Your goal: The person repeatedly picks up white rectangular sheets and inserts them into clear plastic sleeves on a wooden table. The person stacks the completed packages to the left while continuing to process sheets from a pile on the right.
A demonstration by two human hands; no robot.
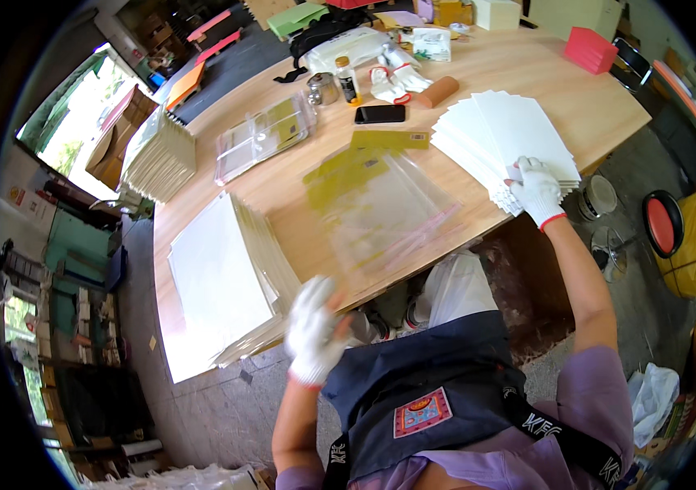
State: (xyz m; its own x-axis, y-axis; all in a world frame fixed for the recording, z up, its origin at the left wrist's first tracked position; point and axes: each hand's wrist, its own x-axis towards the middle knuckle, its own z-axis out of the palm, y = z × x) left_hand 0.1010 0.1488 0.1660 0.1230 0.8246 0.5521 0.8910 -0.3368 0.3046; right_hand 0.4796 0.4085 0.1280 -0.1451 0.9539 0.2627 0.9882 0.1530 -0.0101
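Observation:
My right hand (537, 189), in a white glove with a red cuff and bare fingertips, rests on the near edge of a fanned stack of white sheets (501, 135). Its thumb stands a little apart from the fingers, so it looks open. My left hand (313, 331), gloved likewise, is blurred in front of the table edge, beside a tall pile of white sheets (221, 273). Whether its fingers are closed cannot be made out. Between the hands lie clear plastic sleeves (393, 212) with gold-coloured printed parts. A gold strip (389, 140) lies at their far edge.
Beyond the sleeves are a black phone (380, 114), a brown roll (438, 92), spare gloves (397, 82), a bottle (348, 82) and a metal jar (322, 89). Packed sleeves (262, 137) lie farther left, near another pile of sheets (160, 155). A red block (591, 51) stands far right.

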